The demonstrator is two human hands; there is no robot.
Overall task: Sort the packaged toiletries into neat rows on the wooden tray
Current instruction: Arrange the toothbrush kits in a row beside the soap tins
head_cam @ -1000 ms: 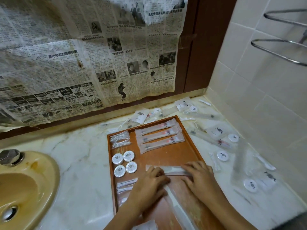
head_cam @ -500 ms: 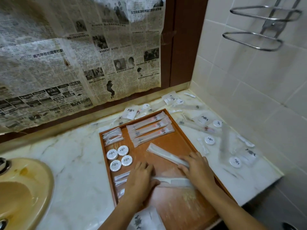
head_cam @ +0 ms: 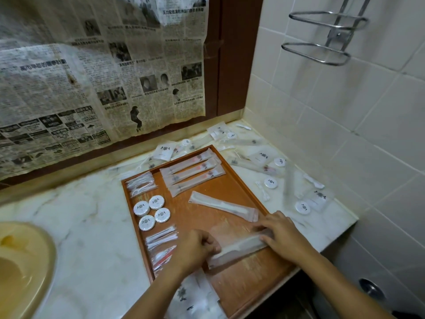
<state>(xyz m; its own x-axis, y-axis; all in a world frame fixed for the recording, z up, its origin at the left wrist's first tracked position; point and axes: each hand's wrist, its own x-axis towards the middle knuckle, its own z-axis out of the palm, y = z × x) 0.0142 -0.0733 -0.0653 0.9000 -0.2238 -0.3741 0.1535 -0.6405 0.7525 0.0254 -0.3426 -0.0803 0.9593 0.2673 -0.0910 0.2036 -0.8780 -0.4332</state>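
Compared with half a second before, the packaged comb (head_cam: 236,249) under the hands had swung: its end by the right hand (head_cam: 284,236) now lay farther from the person than its end by the left hand (head_cam: 195,249), where earlier it lay nearly level across the wooden tray (head_cam: 241,284). The second packaged comb (head_cam: 222,206) had stayed on its slant just beyond the right hand's fingertips, apart from them.

The left hand's fingers were curled, pinching the near-left end of the comb packet. The right hand lay flat, fingers fairly straight, pressing the packet's far-right end onto the tray. The packet spanned the gap between the two hands.

Beyond the left hand sat four round white tins (head_cam: 151,211) in a cluster, each with a small dark emblem I could not read. Just left of that hand lay thin clear sachets (head_cam: 162,236), and farther off another bundle of sachets (head_cam: 141,186). Three long toothbrush packets (head_cam: 192,172) lay side by side at the tray's far edge, well beyond both hands. More loose packets (head_cam: 271,168) were scattered on the marble counter (head_cam: 92,215) beyond the right hand.

The newspaper (head_cam: 92,77) on the wall carried Chinese print, too blurred to read.
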